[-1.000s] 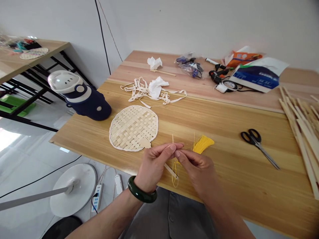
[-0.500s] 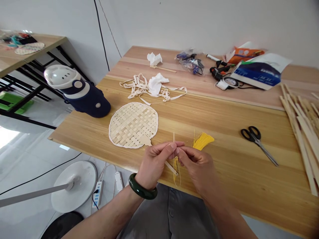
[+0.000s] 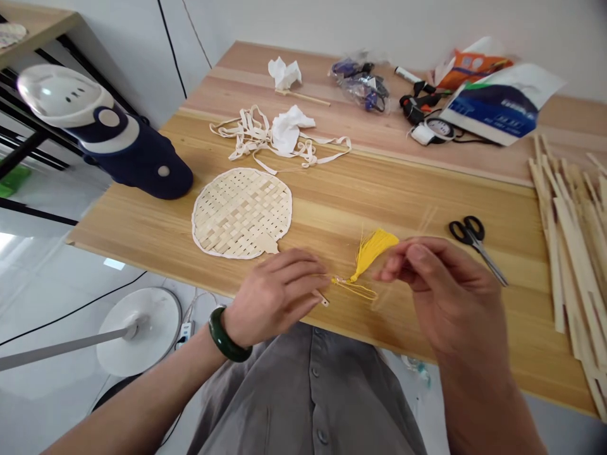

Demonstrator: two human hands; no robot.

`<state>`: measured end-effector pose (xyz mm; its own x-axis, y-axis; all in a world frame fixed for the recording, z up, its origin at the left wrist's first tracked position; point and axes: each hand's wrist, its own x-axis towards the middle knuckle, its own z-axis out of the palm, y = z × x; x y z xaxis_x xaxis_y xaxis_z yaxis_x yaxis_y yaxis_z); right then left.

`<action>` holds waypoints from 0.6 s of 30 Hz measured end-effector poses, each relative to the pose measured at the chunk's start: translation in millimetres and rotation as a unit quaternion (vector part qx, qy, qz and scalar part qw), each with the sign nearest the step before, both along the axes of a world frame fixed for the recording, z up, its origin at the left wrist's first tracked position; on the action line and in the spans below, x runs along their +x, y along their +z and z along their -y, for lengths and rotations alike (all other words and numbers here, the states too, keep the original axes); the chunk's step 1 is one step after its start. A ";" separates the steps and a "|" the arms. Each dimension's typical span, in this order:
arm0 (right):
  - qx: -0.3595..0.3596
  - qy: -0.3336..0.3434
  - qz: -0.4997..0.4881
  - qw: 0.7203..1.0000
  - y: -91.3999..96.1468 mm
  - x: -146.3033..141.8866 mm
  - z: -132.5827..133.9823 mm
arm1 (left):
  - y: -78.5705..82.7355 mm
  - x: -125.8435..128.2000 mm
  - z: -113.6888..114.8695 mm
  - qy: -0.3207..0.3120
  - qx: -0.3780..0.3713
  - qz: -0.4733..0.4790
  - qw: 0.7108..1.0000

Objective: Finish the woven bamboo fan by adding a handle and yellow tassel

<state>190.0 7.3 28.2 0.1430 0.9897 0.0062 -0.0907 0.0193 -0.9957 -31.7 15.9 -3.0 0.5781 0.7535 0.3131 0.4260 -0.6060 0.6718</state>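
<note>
A round woven bamboo fan (image 3: 241, 212) lies flat on the wooden table (image 3: 360, 189), its short handle pointing toward me. My left hand (image 3: 277, 292), with a green bangle on the wrist, rests on the handle end, fingers curled over it and over the yellow cord. The yellow tassel (image 3: 372, 250) lies on the table between my hands, its cord looping to the handle. My right hand (image 3: 434, 278) is raised to the right, fingers pinched on a thin pale sliver that is blurred by motion.
Black scissors (image 3: 474, 243) lie right of my right hand. Bamboo strips (image 3: 573, 227) are piled at the right edge. A navy and white bottle (image 3: 102, 136) lies at the left. White ribbon (image 3: 256, 139), tissues, bags and a glue gun (image 3: 417, 104) sit farther back.
My hands have parted: the right one swung right and up with the thin sliver, the left one dropped onto the fan handle. The tassel now lies exposed between them. The view tilted down.
</note>
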 end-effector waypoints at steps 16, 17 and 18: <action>-0.121 0.030 0.040 0.991 -17.3 10.6 17.7 | 14.8 10.0 -38.1 -0.127 0.110 -0.057 0.984; -0.123 0.019 0.029 0.992 -14.6 8.5 16.7 | 24.0 11.5 -42.9 -0.096 0.114 -0.029 0.988; -0.124 0.010 0.015 0.992 -11.3 6.0 15.4 | 33.3 13.3 -47.9 -0.066 0.122 -0.003 0.990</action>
